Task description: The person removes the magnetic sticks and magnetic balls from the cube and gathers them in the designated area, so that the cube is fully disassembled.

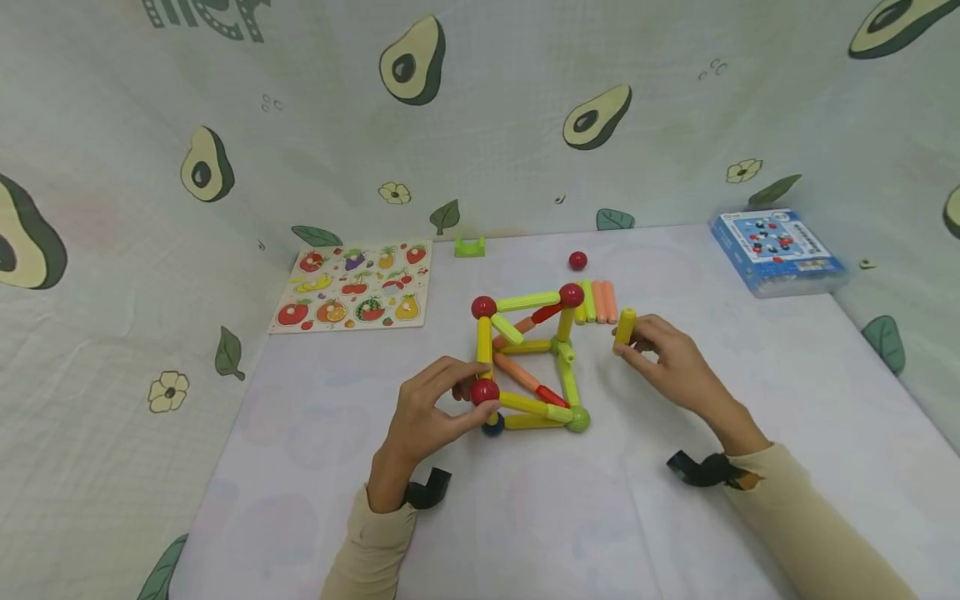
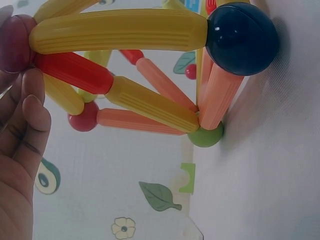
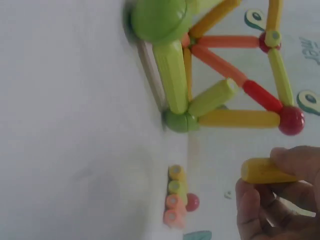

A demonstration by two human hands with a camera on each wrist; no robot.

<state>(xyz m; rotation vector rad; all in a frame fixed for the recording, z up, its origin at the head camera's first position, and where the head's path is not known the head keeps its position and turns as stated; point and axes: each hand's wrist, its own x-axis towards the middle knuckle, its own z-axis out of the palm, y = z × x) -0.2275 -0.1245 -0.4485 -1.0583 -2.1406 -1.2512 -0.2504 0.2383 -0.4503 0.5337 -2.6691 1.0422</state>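
A box-shaped frame of yellow, orange, red and light green rods joined by balls stands on the table. My left hand holds the red ball at its near left upper corner, thumb and fingers around it. Below that corner, a dark blue ball rests on the table, joined up by a yellow rod. A green ball forms the near right lower corner. To the right of the frame, my right hand pinches a short yellow rod upright, apart from the frame.
Behind the frame lie several loose rods in a row and a red ball. A fruit puzzle board is at back left, beside a small green piece. The blue box sits at back right.
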